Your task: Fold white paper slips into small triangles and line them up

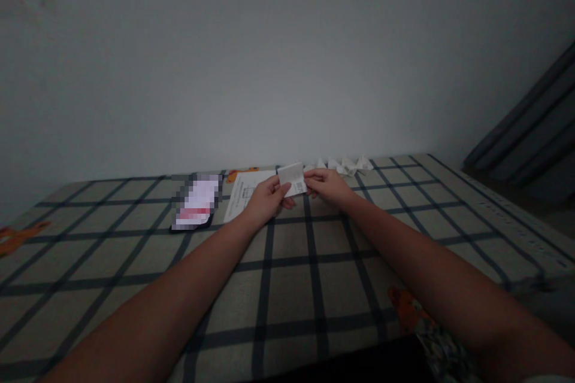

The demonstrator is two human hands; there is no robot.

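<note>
Both arms reach far forward over a checked bedsheet [287, 287]. My left hand [267, 198] and my right hand [326, 184] pinch a small white folded piece of paper [291, 178] between them, left hand on its left edge, right hand on its right edge. The paper is held just above the sheet, tilted up toward me. A printed white sheet of paper [245, 191] lies flat right under and left of my left hand.
A phone with a lit screen [196, 202] lies left of the printed sheet. Several small folded white paper shapes [348, 164] sit in a row along the wall [287, 54]. Dark curtain or bedding [534, 137] at the right.
</note>
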